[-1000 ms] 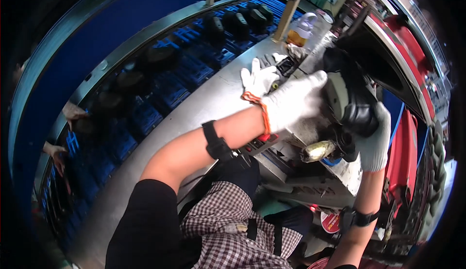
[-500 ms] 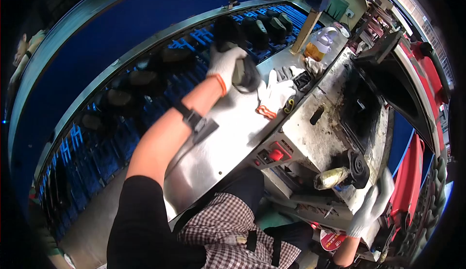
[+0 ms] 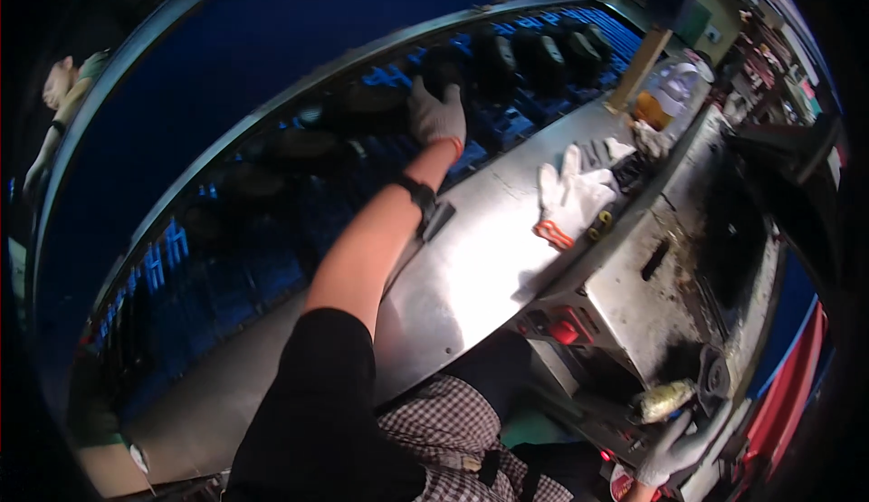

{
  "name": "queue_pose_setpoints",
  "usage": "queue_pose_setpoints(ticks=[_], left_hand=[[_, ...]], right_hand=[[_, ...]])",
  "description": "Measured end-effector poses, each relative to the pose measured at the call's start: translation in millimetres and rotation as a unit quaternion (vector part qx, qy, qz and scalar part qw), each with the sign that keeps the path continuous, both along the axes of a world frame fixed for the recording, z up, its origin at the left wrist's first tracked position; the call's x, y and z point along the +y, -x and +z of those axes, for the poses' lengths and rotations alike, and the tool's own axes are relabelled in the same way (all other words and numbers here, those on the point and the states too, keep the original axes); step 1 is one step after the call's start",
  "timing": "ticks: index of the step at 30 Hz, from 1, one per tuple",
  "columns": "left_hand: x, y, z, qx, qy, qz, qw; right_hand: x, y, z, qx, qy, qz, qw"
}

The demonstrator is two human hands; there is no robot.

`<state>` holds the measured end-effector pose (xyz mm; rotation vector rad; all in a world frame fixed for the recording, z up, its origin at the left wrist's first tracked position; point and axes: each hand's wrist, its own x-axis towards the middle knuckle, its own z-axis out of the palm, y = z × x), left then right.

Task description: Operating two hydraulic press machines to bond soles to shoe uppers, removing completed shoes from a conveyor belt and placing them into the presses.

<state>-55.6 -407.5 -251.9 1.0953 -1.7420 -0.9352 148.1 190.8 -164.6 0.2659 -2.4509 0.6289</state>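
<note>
My left hand (image 3: 439,120), in a white knit glove with an orange cuff, reaches over the rack of blue-lit bars (image 3: 380,75). Its fingers and thumb close round the near end of a dark, shoe-like piece (image 3: 443,69), which is blurred and partly in shadow. More dark shoe-like pieces (image 3: 544,60) stand to the right along the rack. Down at the lower right, my gloved right hand (image 3: 681,449) is open, fingers stretched out and thumb apart. It is beside a machine's handle wrapped in yellowish material (image 3: 665,401); whether they touch I cannot tell.
A metal ledge (image 3: 471,276) runs along the rack. White gloves (image 3: 572,196) lie on it, with a jug of amber liquid (image 3: 665,99) farther back. A red button (image 3: 563,332) sits on the stained machine (image 3: 634,294). At far left, another person's arm (image 3: 65,108) shows.
The view has shifted. My left hand has moved off the ledge's edge over the rack, and the dark piece that hung beside it is gone from there. My right hand has come down beside the wrapped handle.
</note>
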Motion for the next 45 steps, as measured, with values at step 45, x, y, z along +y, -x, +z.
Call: queue_pose_setpoints(ticks=[45], left_hand=[[275, -165, 202, 0.2, -0.584, -0.628, 0.474]], right_hand=[[-109, 25, 193, -0.473, 0.508, 0.332, 0.639]])
